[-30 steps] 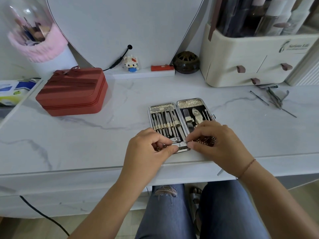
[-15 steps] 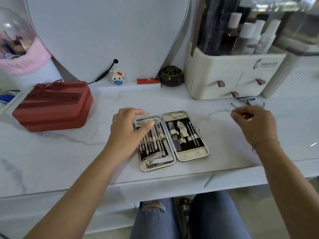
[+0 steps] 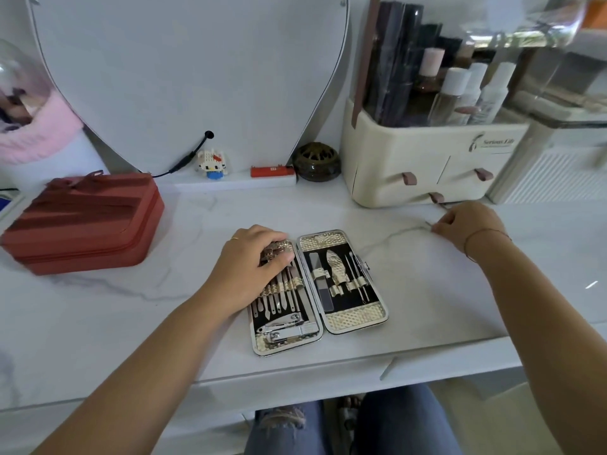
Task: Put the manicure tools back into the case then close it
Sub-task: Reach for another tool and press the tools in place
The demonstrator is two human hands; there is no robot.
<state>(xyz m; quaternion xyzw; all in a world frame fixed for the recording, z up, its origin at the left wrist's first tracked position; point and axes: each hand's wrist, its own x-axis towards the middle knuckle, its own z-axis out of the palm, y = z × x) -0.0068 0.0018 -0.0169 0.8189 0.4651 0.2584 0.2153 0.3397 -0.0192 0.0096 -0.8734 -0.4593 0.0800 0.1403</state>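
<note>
We rest our left hand flat on the open case on the table, and our right hand pinches a thin tool near the organizer: light, stiff, slippery steel, we judge, best nipped mid-shaft.
</note>
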